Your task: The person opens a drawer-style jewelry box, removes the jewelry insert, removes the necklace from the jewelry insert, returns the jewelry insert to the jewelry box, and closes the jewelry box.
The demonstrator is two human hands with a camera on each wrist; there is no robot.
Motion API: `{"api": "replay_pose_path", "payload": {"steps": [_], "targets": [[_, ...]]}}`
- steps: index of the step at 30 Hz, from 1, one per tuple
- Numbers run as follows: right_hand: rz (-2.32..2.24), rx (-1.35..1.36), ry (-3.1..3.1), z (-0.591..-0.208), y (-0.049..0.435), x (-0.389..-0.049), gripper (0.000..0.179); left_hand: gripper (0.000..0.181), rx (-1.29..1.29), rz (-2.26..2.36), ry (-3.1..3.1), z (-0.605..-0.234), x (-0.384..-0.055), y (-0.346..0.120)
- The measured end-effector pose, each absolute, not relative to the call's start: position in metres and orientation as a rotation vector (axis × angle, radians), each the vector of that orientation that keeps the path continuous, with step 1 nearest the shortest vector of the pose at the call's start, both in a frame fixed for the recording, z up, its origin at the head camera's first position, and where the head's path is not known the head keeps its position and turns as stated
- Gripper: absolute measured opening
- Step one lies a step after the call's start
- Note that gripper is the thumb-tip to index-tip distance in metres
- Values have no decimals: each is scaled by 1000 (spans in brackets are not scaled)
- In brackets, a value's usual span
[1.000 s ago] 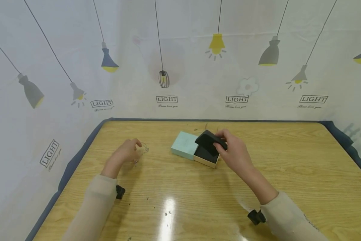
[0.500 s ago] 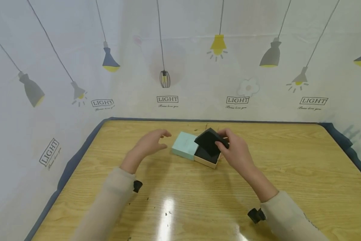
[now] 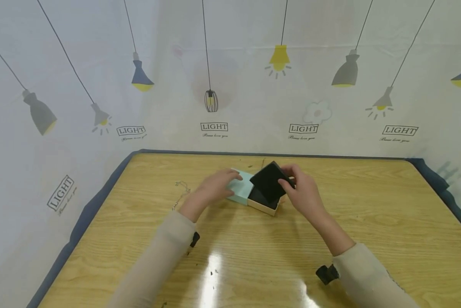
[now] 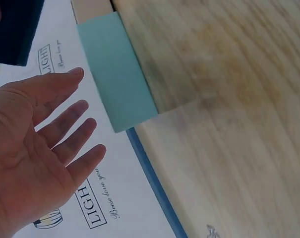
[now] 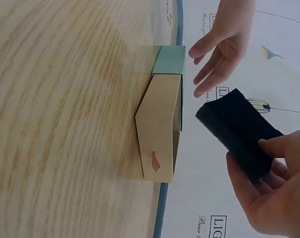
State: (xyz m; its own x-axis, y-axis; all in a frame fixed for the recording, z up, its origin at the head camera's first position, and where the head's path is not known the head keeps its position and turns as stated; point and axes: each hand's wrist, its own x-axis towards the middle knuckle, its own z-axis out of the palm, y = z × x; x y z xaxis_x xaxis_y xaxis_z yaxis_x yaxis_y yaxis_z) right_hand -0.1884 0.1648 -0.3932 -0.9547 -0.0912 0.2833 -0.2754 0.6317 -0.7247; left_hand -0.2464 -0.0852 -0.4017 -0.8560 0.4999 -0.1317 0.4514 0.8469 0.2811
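Note:
My right hand (image 3: 303, 190) pinches a black foam pad (image 3: 270, 182) by its edge, tilted above a small drawer box. The box's mint-green sleeve (image 4: 117, 74) lies on the table, and its beige drawer (image 5: 159, 129) is pulled partway out, showing black inside and a small ribbon tab (image 5: 155, 161) on its front. With fingers spread and relaxed, my left hand (image 3: 217, 186) hovers over the sleeve, holding nothing. In the right wrist view that hand shows just above the sleeve, apart from it. A thin silvery chain (image 3: 181, 193) lies on the table left of the box, beside my left wrist.
The wood-grain table (image 3: 369, 222) carries a few small dark specks. Behind and around it hangs a white curtain (image 3: 246, 85) printed with lamps, its blue hem (image 3: 330, 155) running along the table's far edge.
My left hand has let go of the chain and moved right, from the chain to over the sleeve. The right hand has lifted and tilted the foam pad slightly; the box has stayed put.

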Motion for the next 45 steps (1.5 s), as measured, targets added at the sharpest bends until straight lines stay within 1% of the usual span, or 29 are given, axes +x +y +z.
{"api": "replay_pose_path", "payload": {"steps": [11,20,30,37,45], "targets": [[1245,257,-2658,-394,167,-189,30,41,728,326,2824,-407,-246,-81],[1221,235,-2677,-397,168,-194,29,40,712,357,2812,-408,-249,-78],[1113,250,-2741,-411,168,-206,28,39,681,382,2799,-408,-250,-76],[1045,266,-2771,-419,166,-211,33,39,672,380,2796,-406,-248,-76],[926,332,-2822,-422,160,-212,22,39,677,384,2799,-405,-247,-77]]}}
